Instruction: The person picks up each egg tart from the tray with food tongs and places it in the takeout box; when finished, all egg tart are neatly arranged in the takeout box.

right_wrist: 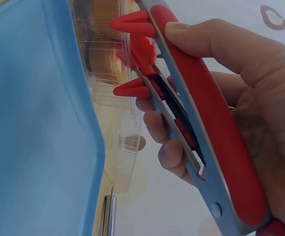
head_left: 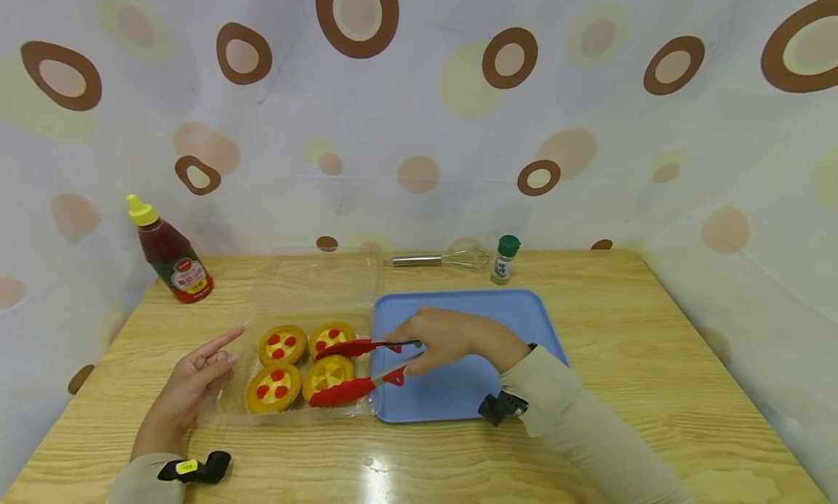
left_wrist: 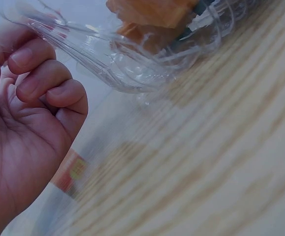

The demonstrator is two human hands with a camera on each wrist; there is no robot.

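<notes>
My right hand (head_left: 441,340) grips red-and-metal tongs (right_wrist: 211,132), thumb on one arm and fingers curled round the other. In the head view the red tong heads are spread about the front right tart (head_left: 327,375), which has yellow filling and no red pieces. The upper head overlaps the back right tart (head_left: 332,332). Two more tarts with red toppings, back left (head_left: 283,345) and front left (head_left: 273,389), sit in the same clear plastic container (head_left: 229,406). At its left rim, my left hand (head_left: 190,384) holds the edge, index finger extended and other fingers curled.
A blue tray (head_left: 445,396) lies right against the container, under my right hand. The container's clear lid (head_left: 314,282) lies open behind it. Farther back are a whisk (head_left: 419,260) and a green-capped shaker (head_left: 505,260). A yellow-capped sauce bottle (head_left: 173,260) stands at the left.
</notes>
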